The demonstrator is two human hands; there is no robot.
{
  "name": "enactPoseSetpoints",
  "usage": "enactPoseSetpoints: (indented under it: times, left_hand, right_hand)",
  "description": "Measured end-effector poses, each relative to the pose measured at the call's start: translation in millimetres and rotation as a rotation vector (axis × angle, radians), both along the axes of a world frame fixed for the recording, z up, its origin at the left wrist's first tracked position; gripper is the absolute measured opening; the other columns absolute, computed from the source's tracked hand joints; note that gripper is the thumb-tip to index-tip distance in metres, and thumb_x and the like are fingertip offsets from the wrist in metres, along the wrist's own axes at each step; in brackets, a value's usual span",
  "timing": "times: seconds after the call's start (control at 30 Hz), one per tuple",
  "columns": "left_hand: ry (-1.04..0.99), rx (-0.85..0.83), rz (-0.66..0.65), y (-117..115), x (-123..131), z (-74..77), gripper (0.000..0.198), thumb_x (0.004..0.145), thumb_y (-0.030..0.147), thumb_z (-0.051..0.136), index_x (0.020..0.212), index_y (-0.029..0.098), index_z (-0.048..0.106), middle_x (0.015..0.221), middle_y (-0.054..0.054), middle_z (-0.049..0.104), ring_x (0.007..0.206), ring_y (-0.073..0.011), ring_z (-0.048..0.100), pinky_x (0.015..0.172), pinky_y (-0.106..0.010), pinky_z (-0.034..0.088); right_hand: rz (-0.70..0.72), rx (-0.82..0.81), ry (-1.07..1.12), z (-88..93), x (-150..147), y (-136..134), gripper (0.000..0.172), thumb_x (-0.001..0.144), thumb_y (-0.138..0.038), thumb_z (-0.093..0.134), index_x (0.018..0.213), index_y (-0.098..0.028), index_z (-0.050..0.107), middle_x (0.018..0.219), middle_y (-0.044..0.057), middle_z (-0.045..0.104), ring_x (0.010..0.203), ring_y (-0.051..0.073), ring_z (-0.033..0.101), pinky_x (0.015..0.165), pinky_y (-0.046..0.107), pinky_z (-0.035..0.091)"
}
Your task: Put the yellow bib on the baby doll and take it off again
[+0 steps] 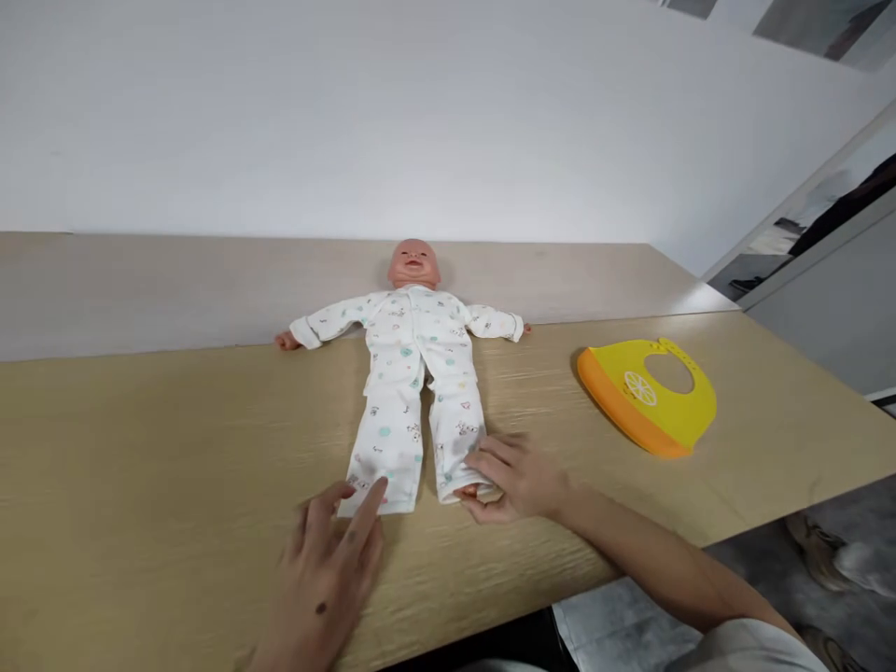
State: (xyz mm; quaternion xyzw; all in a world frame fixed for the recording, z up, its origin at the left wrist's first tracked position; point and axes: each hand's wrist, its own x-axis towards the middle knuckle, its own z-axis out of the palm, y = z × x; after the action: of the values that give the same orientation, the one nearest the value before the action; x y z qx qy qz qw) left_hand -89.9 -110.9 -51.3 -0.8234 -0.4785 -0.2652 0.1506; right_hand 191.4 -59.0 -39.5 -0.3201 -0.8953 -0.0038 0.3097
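A baby doll (413, 265) lies on its back on the table, arms spread, dressed in a white printed top (416, 327) and white printed trousers (388, 434). My right hand (522, 481) is at the cuff of the trouser leg on the right, fingers over the cloth and thumb at the hem. A little of the doll's foot (466, 490) shows inside that cuff. Over the hem of the other leg, my left hand (329, 569) has its fingers apart, the fingertips on or just above the cloth. No foot shows at that hem.
A yellow silicone bib (672, 392) with an orange pocket lies to the right on the wooden table (175, 485). Behind the doll runs a paler strip of tabletop (175, 289) against a white wall. The table's front edge passes beneath my right forearm. Shoes show on the floor at lower right.
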Motion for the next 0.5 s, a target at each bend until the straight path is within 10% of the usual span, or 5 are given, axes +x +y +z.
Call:
enactPoseSetpoints:
  times: [0.5]
  left_hand:
    - [-0.318,-0.117,0.149,-10.1,12.9,-16.5,0.013,0.087,0.019,0.054,0.096,0.024,0.062,0.064,0.003,0.072,0.045,-0.0143,0.065,0.046,-0.021,0.046]
  right_hand:
    - [0.099,-0.137,-0.009,6.2,10.8,6.2,0.015,0.083,-0.031,0.058,0.081,-0.018,0.051,0.077,0.002,0.056,0.064,0.011,0.051,0.053,0.026,0.036]
